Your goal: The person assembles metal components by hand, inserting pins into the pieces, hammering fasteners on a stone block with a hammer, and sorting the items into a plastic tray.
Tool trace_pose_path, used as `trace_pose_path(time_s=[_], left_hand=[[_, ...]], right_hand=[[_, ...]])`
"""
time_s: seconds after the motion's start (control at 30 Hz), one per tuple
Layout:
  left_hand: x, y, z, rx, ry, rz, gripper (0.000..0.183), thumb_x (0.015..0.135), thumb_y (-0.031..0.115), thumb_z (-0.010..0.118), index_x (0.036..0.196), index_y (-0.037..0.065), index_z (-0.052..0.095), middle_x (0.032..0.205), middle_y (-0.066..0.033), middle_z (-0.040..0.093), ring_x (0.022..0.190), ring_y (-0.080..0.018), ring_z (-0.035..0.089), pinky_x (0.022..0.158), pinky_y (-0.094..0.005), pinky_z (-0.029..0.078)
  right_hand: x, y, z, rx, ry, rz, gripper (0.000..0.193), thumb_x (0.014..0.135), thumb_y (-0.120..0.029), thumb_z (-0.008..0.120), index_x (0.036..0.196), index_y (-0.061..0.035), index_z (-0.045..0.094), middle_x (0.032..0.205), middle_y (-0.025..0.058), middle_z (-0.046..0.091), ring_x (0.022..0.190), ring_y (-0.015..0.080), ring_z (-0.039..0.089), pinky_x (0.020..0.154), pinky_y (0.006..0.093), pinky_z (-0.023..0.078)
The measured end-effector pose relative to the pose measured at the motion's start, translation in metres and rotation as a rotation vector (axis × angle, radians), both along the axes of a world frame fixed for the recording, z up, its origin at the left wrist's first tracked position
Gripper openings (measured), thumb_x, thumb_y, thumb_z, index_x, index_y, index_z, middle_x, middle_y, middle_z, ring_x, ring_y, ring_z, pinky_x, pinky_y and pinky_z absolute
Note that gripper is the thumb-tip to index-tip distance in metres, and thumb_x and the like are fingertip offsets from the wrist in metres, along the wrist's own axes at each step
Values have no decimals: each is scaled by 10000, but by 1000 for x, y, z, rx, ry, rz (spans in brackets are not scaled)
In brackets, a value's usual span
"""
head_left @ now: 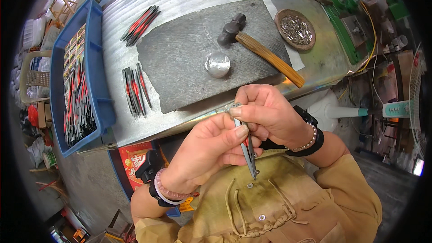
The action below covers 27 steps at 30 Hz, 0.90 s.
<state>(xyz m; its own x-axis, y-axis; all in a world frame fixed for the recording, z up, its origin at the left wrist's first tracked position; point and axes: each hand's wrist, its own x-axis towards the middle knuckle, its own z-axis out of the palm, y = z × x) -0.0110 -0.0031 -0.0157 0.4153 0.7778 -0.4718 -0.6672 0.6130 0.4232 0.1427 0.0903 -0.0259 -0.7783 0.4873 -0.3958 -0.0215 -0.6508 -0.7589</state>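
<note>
Close to my chest, both hands hold one slim, pointed grey metal tool (247, 155) with red and black on it; its exact kind I cannot make out. The thumb and fingers of my left hand (209, 139) are wrapped round its middle, and the point hangs downward. At its upper end my right hand (270, 112) pinches with thumb and forefinger; any small part in that pinch is hidden. Beyond the hands lies a rough grey stone slab (180, 45). On it rest a round shiny metal block (218, 65) and a hammer (270, 58) with a wooden handle.
Several red-and-black slim pieces (140, 24) lie left of the slab, with a second group (136, 91) nearer. A blue bin (104, 108) holds many more. At right stand a round bowl (280, 17) of small metal pins, a green machine (337, 31) and a fan (398, 109).
</note>
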Motion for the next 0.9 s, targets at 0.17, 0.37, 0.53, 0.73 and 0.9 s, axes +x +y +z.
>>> trace_pose_path(time_s=[0.17,0.37,0.53,0.73,0.9], left_hand=[[4,-3,-1,-7,-39,25,222,936,211,546,1029,10,563,1088,-119,617,886,-165,643,773,-281,550],[4,-7,-8,-42,-82,39,230,933,219,549,1039,16,574,1086,-109,623,900,-168,646,781,-281,549],[5,-9,-8,-64,-88,48,229,931,221,552,1030,16,581,1083,-107,623,895,-169,647,777,-278,551],[4,-10,-9,-37,-57,43,209,927,216,561,977,14,582,1067,-113,622,890,-166,643,766,-276,550],[4,-12,-10,-33,-44,47,209,926,223,565,956,16,580,1065,-116,620,887,-171,642,764,-280,550]], right_hand=[[1,0,-2,-11,-31,28,157,900,-121,572,773,-50,514,596,-26,506,405,3,346,364,176,246],[0,-2,-5,-47,-51,36,170,902,-127,566,759,-54,511,585,-26,490,390,11,335,351,183,234],[0,-5,-4,-51,-39,25,171,902,-132,566,761,-54,510,584,-25,489,393,10,339,351,184,235],[-2,-10,-1,40,-66,-9,160,903,-135,573,783,-51,508,593,-25,505,410,6,352,361,183,244],[-2,-10,-2,55,-67,-1,151,905,-139,575,804,-48,509,607,-25,523,418,0,357,364,181,246]])
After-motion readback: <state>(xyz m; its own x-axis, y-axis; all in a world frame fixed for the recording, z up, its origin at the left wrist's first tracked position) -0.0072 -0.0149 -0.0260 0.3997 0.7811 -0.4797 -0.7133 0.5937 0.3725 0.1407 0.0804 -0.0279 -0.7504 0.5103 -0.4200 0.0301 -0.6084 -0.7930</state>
